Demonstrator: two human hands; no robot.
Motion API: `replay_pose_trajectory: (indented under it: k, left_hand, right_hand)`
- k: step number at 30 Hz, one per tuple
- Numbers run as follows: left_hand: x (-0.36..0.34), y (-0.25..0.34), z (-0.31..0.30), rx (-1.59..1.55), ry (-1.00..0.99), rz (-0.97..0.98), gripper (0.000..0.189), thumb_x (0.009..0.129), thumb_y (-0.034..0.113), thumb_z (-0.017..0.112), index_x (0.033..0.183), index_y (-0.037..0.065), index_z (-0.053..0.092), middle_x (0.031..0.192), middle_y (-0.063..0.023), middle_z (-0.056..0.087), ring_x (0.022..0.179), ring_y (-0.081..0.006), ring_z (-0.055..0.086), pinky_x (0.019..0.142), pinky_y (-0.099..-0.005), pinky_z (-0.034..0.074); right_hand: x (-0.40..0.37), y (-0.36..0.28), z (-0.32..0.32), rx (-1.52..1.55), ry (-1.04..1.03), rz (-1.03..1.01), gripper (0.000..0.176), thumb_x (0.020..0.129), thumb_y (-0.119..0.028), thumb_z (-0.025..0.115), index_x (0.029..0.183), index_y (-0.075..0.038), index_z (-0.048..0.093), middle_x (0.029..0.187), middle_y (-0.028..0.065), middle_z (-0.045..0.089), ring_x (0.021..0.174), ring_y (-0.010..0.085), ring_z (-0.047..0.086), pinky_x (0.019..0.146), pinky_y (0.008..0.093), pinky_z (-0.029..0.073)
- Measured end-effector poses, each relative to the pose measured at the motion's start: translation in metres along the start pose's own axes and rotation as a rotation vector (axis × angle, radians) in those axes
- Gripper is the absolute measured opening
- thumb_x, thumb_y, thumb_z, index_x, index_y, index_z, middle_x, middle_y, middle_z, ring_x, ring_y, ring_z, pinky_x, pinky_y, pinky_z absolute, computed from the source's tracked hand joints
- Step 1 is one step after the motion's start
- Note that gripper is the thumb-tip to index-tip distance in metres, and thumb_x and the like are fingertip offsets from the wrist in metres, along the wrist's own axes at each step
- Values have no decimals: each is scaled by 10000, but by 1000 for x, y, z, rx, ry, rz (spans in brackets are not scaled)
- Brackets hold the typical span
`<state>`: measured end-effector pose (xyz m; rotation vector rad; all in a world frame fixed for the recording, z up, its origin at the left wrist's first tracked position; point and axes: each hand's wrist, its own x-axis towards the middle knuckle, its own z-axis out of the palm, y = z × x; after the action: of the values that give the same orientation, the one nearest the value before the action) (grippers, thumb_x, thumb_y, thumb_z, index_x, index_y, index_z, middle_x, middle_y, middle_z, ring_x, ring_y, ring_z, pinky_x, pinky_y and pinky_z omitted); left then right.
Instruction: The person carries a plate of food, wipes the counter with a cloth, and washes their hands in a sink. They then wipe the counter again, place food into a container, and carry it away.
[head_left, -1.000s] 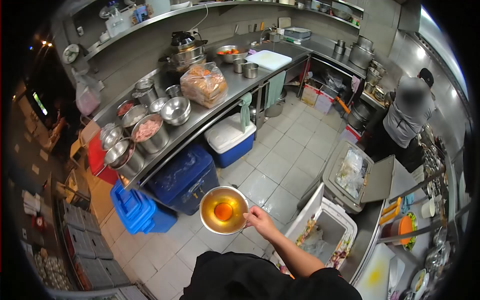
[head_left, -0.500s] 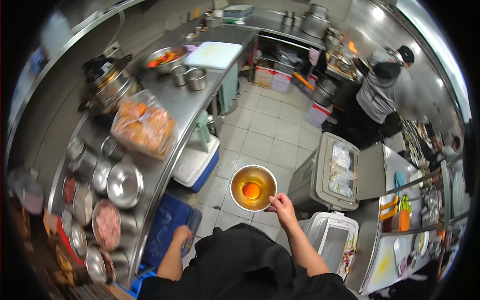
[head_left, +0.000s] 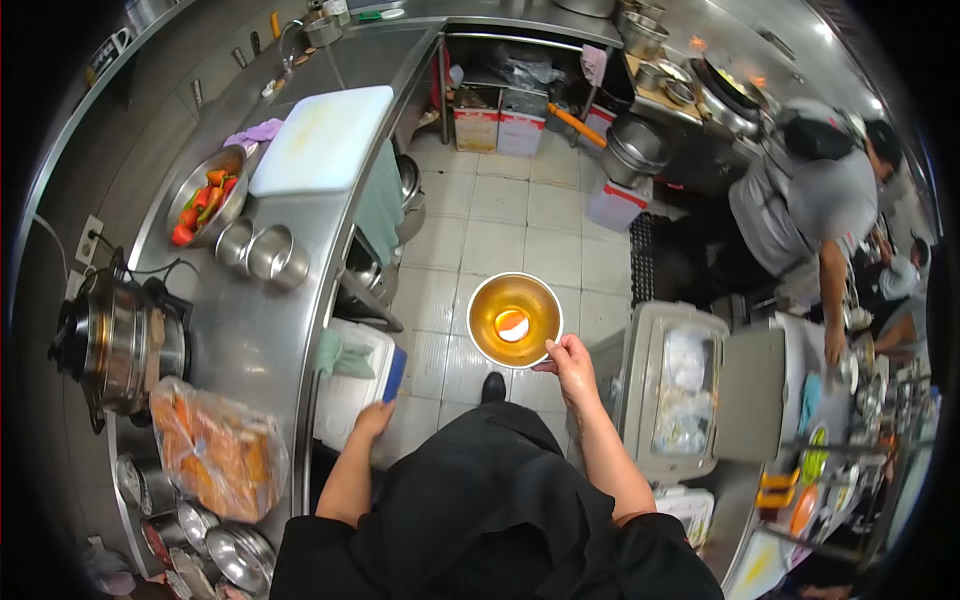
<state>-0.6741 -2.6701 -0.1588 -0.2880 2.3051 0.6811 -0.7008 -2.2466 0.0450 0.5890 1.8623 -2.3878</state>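
A round metal bowl point(head_left: 487, 319) is held out in front of me, its inside golden in tone. At its bottom sits a small orange pool point(head_left: 512, 324) with a bright glare on it. My right hand point(head_left: 571, 372) grips the bowl's right rim, thumb on top and fingers underneath. Low on the other side hangs my left hand point(head_left: 374, 417), holding nothing, its fingers loose and partly hidden. It overlaps the edge of a white-lidded blue cooler point(head_left: 352, 385) beneath the steel counter. A green cloth point(head_left: 343, 354) lies over that lid.
Along the left, a steel counter point(head_left: 240, 335) bears a cutting board point(head_left: 325, 140), a bowl of peppers point(head_left: 208, 195), metal pots and a bagged orange food point(head_left: 215, 450). A grey bin point(head_left: 640, 400) stands at right. Near the stove, a person point(head_left: 800, 200) works. Tiled floor point(head_left: 430, 260) runs ahead.
My viewpoint has moved forward along the aisle; the counter and bins have slid down in view. The bowl stays in my right hand. My left hand has swung up and forward.
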Motion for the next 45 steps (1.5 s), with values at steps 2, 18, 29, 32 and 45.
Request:
replay_pose_trajectory:
  k: [2,18,29,32,45]
  left_hand:
    - [15,-36,15,175,-75,-66,535,888,492,431,981,-3,611,719,-196,619,655,-297,622,668,-410,498]
    - [224,77,7,-456,-441,-310,416,762,385,650,969,24,656,773,-153,634,660,-262,622,534,-416,514]
    - [340,160,-132,-23,-24,226,251,785,174,579,997,47,625,867,-218,656,761,-340,657,659,-433,516]
    - [329,189,-132,-574,-38,-247,333,866,343,549,1024,51,567,875,-151,646,714,-272,662,568,-444,517]
    - [408,512,-173,-1983,871,-1324,322,907,329,512,1016,26,523,850,-137,626,646,-258,653,453,-372,506]
  right_hand:
    - [55,-30,7,10,-49,-2,173,912,-137,549,817,-37,444,786,56,511,638,171,611,595,293,551]
    - [443,-171,149,-146,-280,11,145,925,-144,532,853,-40,461,789,43,522,678,151,588,654,304,563]
    - [757,-276,390,-344,-497,-263,177,921,-166,545,839,-29,468,766,54,541,655,136,601,572,276,534]
    - [854,-259,488,-414,-587,-272,165,906,-166,555,831,-53,460,784,78,569,641,180,625,591,289,552]
    - [1114,-1,662,-1274,-879,163,255,841,-158,549,966,62,586,790,196,641,634,267,664,511,375,550]
